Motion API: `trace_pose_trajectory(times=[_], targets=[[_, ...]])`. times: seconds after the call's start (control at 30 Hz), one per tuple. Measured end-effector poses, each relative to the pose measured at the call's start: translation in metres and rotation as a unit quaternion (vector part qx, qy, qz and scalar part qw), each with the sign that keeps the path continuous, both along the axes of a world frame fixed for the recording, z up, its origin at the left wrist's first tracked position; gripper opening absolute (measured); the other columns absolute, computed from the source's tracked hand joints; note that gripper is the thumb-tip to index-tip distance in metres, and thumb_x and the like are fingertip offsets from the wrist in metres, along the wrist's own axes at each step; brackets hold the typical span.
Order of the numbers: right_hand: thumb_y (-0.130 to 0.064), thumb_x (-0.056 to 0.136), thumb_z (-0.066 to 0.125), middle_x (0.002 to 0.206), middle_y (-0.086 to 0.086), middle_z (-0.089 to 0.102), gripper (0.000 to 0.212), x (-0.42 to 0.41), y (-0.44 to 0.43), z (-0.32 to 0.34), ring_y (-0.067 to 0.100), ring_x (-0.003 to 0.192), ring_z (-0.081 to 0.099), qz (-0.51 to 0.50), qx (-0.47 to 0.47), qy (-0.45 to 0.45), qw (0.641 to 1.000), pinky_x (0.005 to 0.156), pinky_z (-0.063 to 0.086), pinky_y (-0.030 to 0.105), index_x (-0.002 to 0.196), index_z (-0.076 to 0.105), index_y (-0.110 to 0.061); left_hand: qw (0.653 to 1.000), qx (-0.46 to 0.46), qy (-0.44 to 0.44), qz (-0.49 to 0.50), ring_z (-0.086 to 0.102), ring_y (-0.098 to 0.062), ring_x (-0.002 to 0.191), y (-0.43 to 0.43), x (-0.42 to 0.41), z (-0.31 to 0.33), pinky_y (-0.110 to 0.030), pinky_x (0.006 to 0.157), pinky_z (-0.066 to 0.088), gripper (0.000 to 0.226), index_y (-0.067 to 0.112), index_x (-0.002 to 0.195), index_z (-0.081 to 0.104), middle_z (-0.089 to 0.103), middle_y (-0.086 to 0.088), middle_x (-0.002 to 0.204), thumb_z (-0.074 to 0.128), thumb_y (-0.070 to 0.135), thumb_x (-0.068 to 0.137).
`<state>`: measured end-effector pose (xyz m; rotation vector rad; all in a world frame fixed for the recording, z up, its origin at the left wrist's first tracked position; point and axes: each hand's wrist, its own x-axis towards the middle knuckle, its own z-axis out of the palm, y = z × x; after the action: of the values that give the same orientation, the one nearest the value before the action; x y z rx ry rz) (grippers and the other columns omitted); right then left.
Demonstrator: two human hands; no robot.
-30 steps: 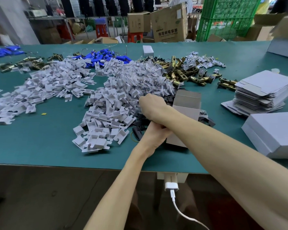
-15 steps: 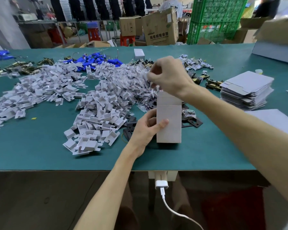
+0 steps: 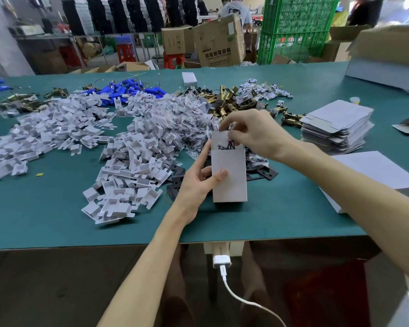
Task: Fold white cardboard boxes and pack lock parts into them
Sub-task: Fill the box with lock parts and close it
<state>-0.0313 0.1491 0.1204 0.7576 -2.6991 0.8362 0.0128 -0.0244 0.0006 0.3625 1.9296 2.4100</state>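
Half a second on, the right hand (image 3: 253, 135) had come from the bag heap (image 3: 191, 114) beyond its fingers (image 3: 234, 120) and was pinching a packet of dark lock parts (image 3: 227, 145) into the open white box (image 3: 229, 180), gripped upright on the surface (image 3: 281, 220) by the left hand (image 3: 196, 184), so packing looked under way.

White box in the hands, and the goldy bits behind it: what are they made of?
The white box: thin cardboard, matte; its cut edges and folded flap look papery. The goldy lock parts: metal, probably brass-plated; they shine yellow. The small bag that the right hand pinches into the box: seems clear glossy plastic with dark parts inside, hard to tell.
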Motion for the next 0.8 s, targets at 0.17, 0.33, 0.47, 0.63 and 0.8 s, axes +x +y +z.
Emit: trace_pose_trajectory(times=[0.17,0.33,0.47,0.63,0.8], targets=[[-0.005,0.098,0.061,0.088,0.001,0.076,0.021,-0.001,0.002,-0.003,0.013,0.083,0.072,0.009,-0.003,-0.004,1.000,0.089,0.057,0.035,0.102,0.077,-0.017,1.000,0.000,-0.001,0.003,0.071,-0.018,0.111,0.001,0.001,0.001,-0.033,0.093,0.059,0.084,0.039,0.161,0.032,0.076,-0.008,0.122,0.075,0.020,0.092],[-0.004,0.101,0.055,0.098,-0.002,0.072,0.028,-0.002,0.005,-0.004,0.022,0.103,0.067,0.024,0.119,-0.054,0.991,0.097,0.052,0.036,0.104,0.078,-0.018,1.000,-0.025,0.003,0.008,0.071,-0.016,0.109,0.002,0.001,0.001,-0.034,0.095,0.059,0.079,0.041,0.160,0.031,0.077,-0.009,0.119,0.072,0.018,0.096],[-0.004,0.104,0.044,0.117,0.006,0.072,0.034,0.002,0.002,-0.004,0.029,0.110,0.063,0.025,0.181,-0.079,0.980,0.098,0.051,0.044,0.113,0.074,-0.016,1.000,-0.029,0.005,0.007,0.070,-0.020,0.112,0.001,0.000,0.000,-0.044,0.101,0.057,0.078,0.041,0.160,0.033,0.076,-0.012,0.121,0.072,0.020,0.096],[-0.002,0.103,0.040,0.118,0.008,0.070,0.035,0.006,0.000,-0.007,0.025,0.106,0.061,0.012,0.162,-0.076,0.984,0.088,0.048,0.032,0.118,0.071,-0.011,1.000,-0.024,0.007,0.005,0.071,-0.019,0.110,0.001,0.000,-0.001,-0.039,0.096,0.059,0.078,0.042,0.159,0.035,0.076,-0.013,0.120,0.074,0.024,0.094],[-0.007,0.102,0.050,0.113,0.005,0.066,0.024,0.013,0.007,-0.029,0.025,0.111,0.054,0.008,0.056,-0.010,0.998,0.084,0.033,0.019,0.111,0.071,-0.009,1.000,-0.006,0.003,0.020,0.070,-0.017,0.106,0.000,-0.001,-0.002,-0.035,0.095,0.059,0.072,0.038,0.157,0.041,0.076,-0.012,0.117,0.072,0.015,0.097]])
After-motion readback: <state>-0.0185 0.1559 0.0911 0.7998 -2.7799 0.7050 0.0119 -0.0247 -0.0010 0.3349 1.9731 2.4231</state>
